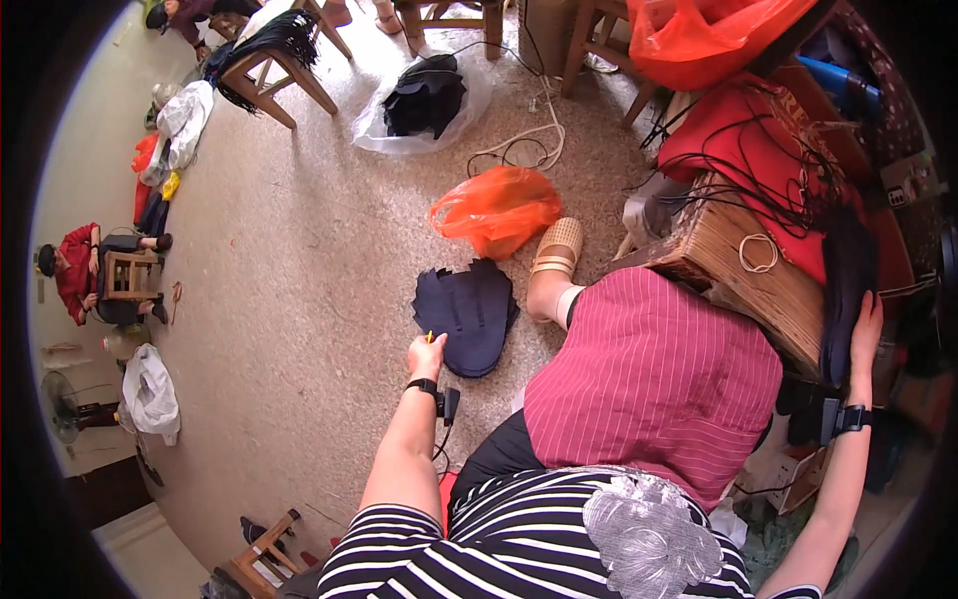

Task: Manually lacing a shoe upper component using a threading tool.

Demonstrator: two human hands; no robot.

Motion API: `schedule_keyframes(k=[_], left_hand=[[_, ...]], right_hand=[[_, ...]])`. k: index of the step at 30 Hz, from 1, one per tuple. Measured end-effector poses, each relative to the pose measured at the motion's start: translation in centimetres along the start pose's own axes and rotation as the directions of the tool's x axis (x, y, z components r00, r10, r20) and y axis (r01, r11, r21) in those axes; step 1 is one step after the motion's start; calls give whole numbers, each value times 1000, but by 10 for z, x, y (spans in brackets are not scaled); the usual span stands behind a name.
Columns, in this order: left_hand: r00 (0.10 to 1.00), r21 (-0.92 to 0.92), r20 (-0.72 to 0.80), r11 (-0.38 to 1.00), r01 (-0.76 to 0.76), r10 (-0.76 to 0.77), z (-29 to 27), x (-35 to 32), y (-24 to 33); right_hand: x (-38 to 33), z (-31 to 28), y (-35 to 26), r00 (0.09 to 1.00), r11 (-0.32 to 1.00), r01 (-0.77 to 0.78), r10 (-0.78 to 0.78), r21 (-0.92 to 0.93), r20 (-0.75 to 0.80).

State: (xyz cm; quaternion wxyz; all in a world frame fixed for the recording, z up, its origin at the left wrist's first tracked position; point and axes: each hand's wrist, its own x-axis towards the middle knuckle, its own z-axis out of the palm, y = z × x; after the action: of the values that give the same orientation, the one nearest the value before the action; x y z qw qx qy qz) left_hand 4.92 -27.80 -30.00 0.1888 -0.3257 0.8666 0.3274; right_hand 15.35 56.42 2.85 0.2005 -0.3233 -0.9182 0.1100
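Observation:
My left hand (427, 355) is closed, with a small yellow thing (430, 337) showing at its fingertips; its kind is too small to make out. Just beside that hand, a stack of dark navy cloth pieces (464, 319) lies on the floor, with jagged far edges and a rounded near end. Far to the right, my right hand (865, 334) lies with fingers stretched along a dark navy bundle (846, 290) that hangs over the side of a worn wooden block (753, 270). The bundle partly hides its thumb side.
An orange plastic bag (504, 210) lies beyond the cloth stack, near my sandalled foot (557, 245). Black cords (768, 150) trail over red cloth on the block. Farther off are a clear bag with dark pieces (424, 100), wooden stools (274, 80) and a seated person (80, 265).

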Motion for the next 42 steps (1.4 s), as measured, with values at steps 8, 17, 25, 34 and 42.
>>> schedule_keyframes(k=[8, 17, 25, 34, 42], left_hand=[[1000, 33, -14, 999, -12, 12, 16, 14, 13], [979, -47, 44, 979, -198, 200, 29, 8, 35], [794, -897, 367, 411, 164, 485, -94, -88, 215], [443, -433, 744, 866, -250, 500, -116, -263, 293], [182, -165, 207, 217, -962, 961, -102, -291, 339]], right_hand=[[-55, -40, -87, 999, 985, 43, -42, -170, 11], [-90, -53, -245, 879, 886, 459, -463, -60, -111], [-64, 23, -280, 782, 775, 620, -623, 124, -20], [-34, 58, -289, 702, 706, 700, -708, -104, -83], [-56, -14, -288, 820, 657, 572, -439, 491, -367]])
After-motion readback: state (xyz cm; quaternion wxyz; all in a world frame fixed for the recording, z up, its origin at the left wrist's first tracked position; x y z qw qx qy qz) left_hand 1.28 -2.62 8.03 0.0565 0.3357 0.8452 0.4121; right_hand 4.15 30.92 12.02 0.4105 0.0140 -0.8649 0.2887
